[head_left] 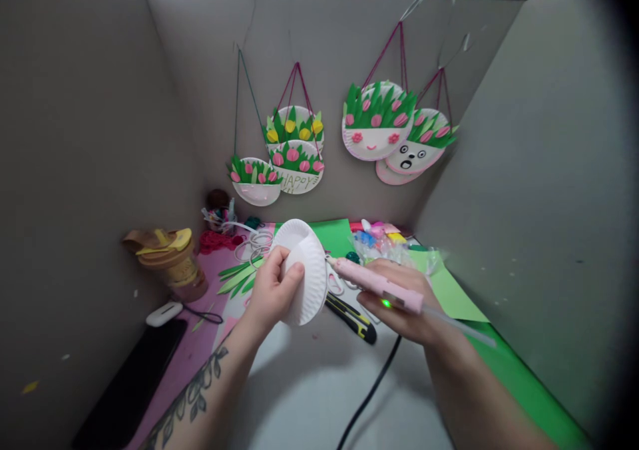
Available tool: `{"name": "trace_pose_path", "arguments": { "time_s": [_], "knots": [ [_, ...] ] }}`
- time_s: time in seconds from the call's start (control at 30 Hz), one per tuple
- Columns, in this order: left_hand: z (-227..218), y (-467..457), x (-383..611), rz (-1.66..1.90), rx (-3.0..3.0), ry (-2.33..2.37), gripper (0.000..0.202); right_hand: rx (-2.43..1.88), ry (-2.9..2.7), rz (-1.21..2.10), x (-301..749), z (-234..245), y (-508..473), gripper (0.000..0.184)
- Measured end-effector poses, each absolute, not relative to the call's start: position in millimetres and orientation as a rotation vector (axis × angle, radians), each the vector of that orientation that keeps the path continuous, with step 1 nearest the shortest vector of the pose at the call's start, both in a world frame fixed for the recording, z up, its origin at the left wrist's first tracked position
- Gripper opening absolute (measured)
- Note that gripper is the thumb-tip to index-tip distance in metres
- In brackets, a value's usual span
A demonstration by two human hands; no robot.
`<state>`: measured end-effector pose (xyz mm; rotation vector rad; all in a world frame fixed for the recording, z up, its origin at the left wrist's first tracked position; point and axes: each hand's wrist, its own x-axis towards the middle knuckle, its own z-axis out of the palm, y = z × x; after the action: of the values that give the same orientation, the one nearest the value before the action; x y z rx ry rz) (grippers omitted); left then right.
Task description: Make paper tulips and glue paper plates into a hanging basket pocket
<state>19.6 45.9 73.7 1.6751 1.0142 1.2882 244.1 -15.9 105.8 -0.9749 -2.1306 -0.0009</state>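
My left hand (276,283) grips a white paper plate (310,290) with a fluted rim, thumb on its front face. A second, half-plate piece seems to overlap it, making a pocket shape. In my right hand (399,303) is a pink glue gun (377,283) with a lit green light and a clear glue stick out of its back end. Its nozzle points left and meets or nearly meets the plate's right edge. Below the nozzle lies a black and yellow utility knife (352,318). Pink-handled scissors (334,282) show partly behind the plate.
Cut green paper leaves (239,277) lie left of the plate, near a brown cup (174,263) and a black phone-like slab (132,383). Green paper sheets (454,287) cover the right side. Decorated plate baskets (379,127) hang on the back wall. A black cord (372,393) runs toward me.
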Motion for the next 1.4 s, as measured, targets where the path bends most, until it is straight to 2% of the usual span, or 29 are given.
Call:
{"name": "trace_pose_path", "arguments": {
  "time_s": [0.43, 0.77, 0.93, 1.2, 1.4],
  "knots": [
    [75, 49, 18, 1.325, 1.631, 1.04, 0.02, -0.995, -2.211, 0.06, 248, 107, -18, 0.028],
    [81, 50, 21, 1.366, 1.515, 1.078, 0.016, -0.882, -2.314, 0.113, 245, 109, -19, 0.015],
    [88, 48, 23, 1.356, 1.462, 1.108, 0.016, -0.917, -2.368, 0.18, 243, 111, -21, 0.017],
    [84, 48, 23, 1.345, 1.492, 1.084, 0.017, -0.9, -2.282, 0.115, 245, 112, -20, 0.011],
    [82, 49, 21, 1.355, 1.558, 1.064, 0.017, -0.937, -2.244, 0.056, 245, 111, -20, 0.014]
  ]
}}
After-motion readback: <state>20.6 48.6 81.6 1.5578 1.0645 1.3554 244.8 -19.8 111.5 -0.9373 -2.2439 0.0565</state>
